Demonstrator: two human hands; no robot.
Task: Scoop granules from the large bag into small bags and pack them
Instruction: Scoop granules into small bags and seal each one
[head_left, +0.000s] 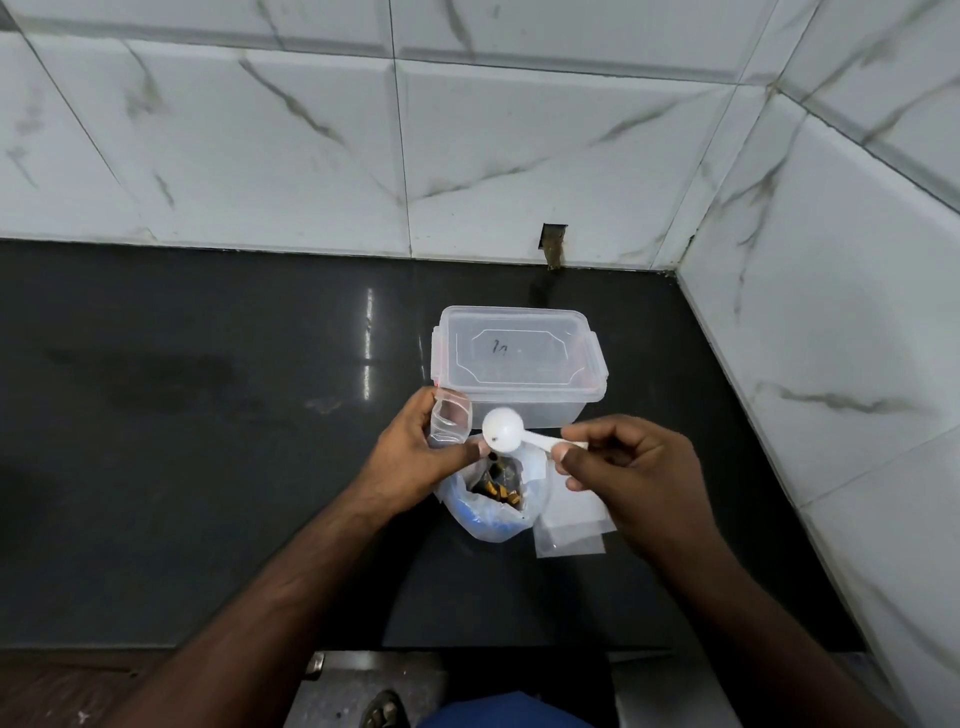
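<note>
head view: two hands, left (415, 447) gripping one small bag (451, 420), right (634, 473) pinching one white scoop (503, 429)

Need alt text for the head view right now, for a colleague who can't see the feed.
Over a dark countertop, the right hand pinches a white scoop by its handle while the left hand holds a small clear bag, both above an open large bag of brownish granules. A lidded clear plastic box sits behind; flat empty small bags lie to the right.
</note>
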